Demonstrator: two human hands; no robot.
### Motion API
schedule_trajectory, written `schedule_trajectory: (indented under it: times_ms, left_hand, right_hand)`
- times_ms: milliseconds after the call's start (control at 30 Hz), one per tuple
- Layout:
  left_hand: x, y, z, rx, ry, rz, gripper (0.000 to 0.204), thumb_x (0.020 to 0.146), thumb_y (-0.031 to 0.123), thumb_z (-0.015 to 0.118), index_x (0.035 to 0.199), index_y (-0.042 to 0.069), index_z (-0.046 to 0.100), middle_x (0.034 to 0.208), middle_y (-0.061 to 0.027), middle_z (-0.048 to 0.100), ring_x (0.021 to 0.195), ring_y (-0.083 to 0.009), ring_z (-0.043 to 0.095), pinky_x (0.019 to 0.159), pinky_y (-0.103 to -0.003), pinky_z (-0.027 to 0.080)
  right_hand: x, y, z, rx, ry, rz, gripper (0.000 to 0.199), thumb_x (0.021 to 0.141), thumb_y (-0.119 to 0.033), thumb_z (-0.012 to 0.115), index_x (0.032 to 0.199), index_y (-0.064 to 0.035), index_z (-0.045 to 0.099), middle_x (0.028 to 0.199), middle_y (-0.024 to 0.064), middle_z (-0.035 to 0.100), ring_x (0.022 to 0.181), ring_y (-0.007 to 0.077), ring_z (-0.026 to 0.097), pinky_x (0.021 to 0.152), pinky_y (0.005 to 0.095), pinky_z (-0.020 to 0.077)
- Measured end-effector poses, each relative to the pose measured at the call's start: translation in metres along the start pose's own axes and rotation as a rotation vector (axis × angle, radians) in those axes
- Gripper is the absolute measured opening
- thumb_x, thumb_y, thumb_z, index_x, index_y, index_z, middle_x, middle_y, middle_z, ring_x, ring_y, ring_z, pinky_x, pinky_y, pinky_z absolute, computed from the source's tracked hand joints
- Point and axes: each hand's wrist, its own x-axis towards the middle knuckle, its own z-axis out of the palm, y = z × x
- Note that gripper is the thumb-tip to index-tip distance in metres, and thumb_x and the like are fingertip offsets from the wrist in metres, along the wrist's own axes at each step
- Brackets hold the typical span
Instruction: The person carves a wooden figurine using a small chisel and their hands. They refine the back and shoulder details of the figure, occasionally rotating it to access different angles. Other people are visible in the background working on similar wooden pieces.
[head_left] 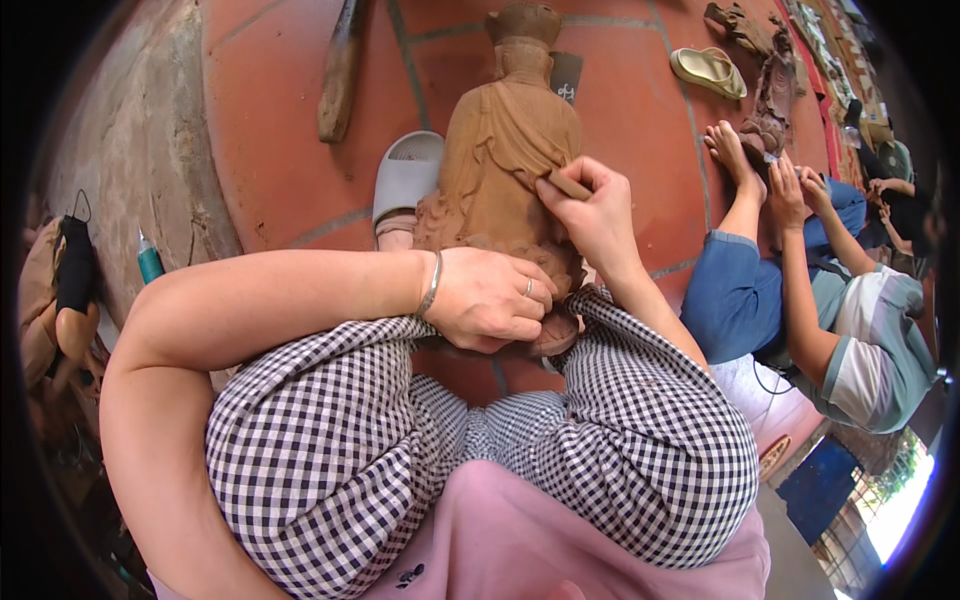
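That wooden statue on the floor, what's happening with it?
A person sits on the tiled floor with a carved wooden statue between the knees. The left hand grips the statue's base, and the right hand presses a small tool against its side. A grey sandal lies beside it. To the right, another person sits bent over a smaller carving.

the wooden statue [505, 150] stands close between the knees in checked trousers [400, 440], so there is almost no room below it. on its left the grey slipper [405, 175] blocks the floor, and a wooden mallet [340, 70] lies further up. between them the red tiled floor [270, 150] is open. on the right, another person's leg [745, 270] narrows the way.
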Motion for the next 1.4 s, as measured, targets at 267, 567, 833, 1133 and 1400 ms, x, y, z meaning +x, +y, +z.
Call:
schedule_trajectory:
  times_ms: [267, 567, 833, 1133, 1400]
  left_hand:
    - [0.0, 0.001, 0.002, 0.002, 0.0, -0.002, 0.034, 0.068, 0.022, 0.075, 0.092, 0.002, 0.061, 0.103, -0.0146, 0.069, 0.112, -0.0303, 0.063, 0.11, -0.045, 0.047]
    - [0.0, 0.001, 0.002, 0.004, 0.022, -0.008, 0.026, 0.07, 0.02, 0.075, 0.087, 0.005, 0.062, 0.094, -0.0107, 0.068, 0.108, -0.0299, 0.063, 0.108, -0.043, 0.046]
    - [-0.001, 0.0, 0.002, 0.004, -0.013, -0.004, 0.034, 0.069, 0.021, 0.075, 0.094, 0.002, 0.062, 0.104, -0.0146, 0.069, 0.113, -0.0301, 0.063, 0.11, -0.045, 0.047]
    - [-0.001, -0.001, 0.001, -0.005, -0.03, -0.006, 0.03, 0.073, 0.02, 0.072, 0.094, 0.001, 0.062, 0.102, -0.0143, 0.069, 0.111, -0.0301, 0.064, 0.11, -0.045, 0.047]
    - [0.0, -0.004, 0.002, 0.003, 0.011, 0.014, 0.026, 0.076, 0.018, 0.07, 0.095, 0.001, 0.062, 0.102, -0.0142, 0.069, 0.111, -0.0306, 0.064, 0.109, -0.045, 0.048]
  right_hand:
    - [0.005, -0.001, 0.002, 0.114, -0.025, 0.077, 0.017, 0.083, -0.012, 0.078, 0.077, -0.001, 0.067, 0.064, -0.0015, 0.061, 0.059, 0.0037, 0.05, 0.05, 0.0253, 0.04]
    - [0.007, -0.002, 0.0, 0.14, -0.06, 0.103, 0.019, 0.083, -0.011, 0.078, 0.075, -0.0011, 0.064, 0.064, -0.001, 0.061, 0.054, 0.0044, 0.051, 0.046, 0.0258, 0.0392]
    - [0.013, -0.001, -0.003, 0.109, -0.116, 0.011, 0.019, 0.086, -0.009, 0.08, 0.077, -0.0039, 0.064, 0.069, -0.0047, 0.059, 0.059, 0.0028, 0.048, 0.052, 0.0231, 0.0381]
    - [0.024, 0.001, 0.0, -0.057, -0.205, -0.352, 0.015, 0.076, 0.007, 0.071, 0.089, 0.0017, 0.074, 0.089, 0.0064, 0.068, 0.086, 0.0164, 0.066, 0.076, 0.0299, 0.0508]
    - [0.022, 0.024, -0.008, -0.058, -0.077, -0.299, 0.011, 0.077, -0.006, 0.083, 0.086, -0.0036, 0.076, 0.086, 0.007, 0.066, 0.082, 0.0205, 0.062, 0.075, 0.0321, 0.049]
